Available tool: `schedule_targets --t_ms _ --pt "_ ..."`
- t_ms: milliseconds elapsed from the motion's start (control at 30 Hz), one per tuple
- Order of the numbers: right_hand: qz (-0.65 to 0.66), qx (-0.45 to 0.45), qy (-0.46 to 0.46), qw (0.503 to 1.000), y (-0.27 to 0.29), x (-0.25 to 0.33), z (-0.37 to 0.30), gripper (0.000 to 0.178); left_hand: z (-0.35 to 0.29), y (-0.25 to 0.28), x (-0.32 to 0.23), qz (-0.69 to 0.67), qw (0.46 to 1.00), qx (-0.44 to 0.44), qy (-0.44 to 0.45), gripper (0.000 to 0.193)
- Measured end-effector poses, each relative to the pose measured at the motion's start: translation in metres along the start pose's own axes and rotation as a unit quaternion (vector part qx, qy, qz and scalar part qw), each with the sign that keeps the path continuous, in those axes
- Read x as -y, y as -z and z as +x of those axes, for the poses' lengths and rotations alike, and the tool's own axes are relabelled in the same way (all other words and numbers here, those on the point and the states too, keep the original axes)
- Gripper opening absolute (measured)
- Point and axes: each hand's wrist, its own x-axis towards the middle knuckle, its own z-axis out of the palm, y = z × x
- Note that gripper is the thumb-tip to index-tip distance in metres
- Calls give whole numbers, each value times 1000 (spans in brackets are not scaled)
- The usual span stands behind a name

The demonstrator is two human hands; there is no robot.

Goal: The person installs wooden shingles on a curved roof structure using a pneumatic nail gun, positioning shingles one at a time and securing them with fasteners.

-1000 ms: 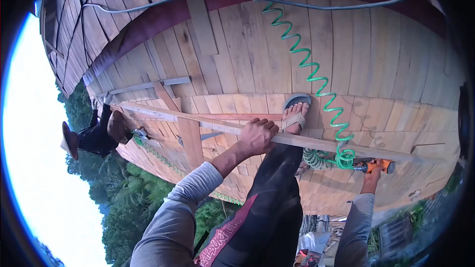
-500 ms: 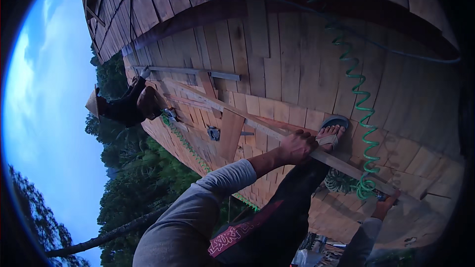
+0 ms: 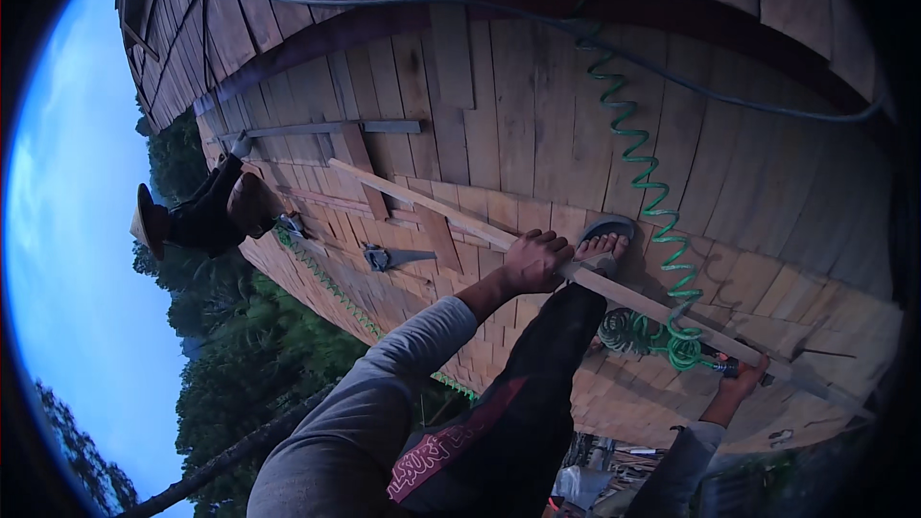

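Observation:
My left hand is closed around a long wooden batten, beside my sandalled foot. The batten slopes from the upper left down to the lower right across the roof. Farther along it, at the lower right, my right hand is closed on the batten, some fingers hidden. A dark tool fitting lies close to that hand, partly covered by the batten, so its kind cannot be told. A green coiled air hose runs down to it, with more coils bunched by my leg.
Wooden shingles cover the sloping roof. A co-worker crouches at far left, one hand at a long straight strip. Short boards and a dark-handled, flat-bladed tool lie between us. Beyond the roof edge are trees.
My view has swung slightly right. The batten has slid toward the lower right over the shingles, and more of its near end shows. Beside the short board, the bladed tool's blade is less covered.

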Motion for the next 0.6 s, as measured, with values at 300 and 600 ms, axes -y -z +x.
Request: schedule_targets --t_ms 300,600 --pt "-62 -13 28 998 -54 133 1 47 61 29 -32 -44 999 -13 -21 56" --pt "-167 -93 35 981 -83 238 19 58 135 43 -85 -76 997 2 -30 43"
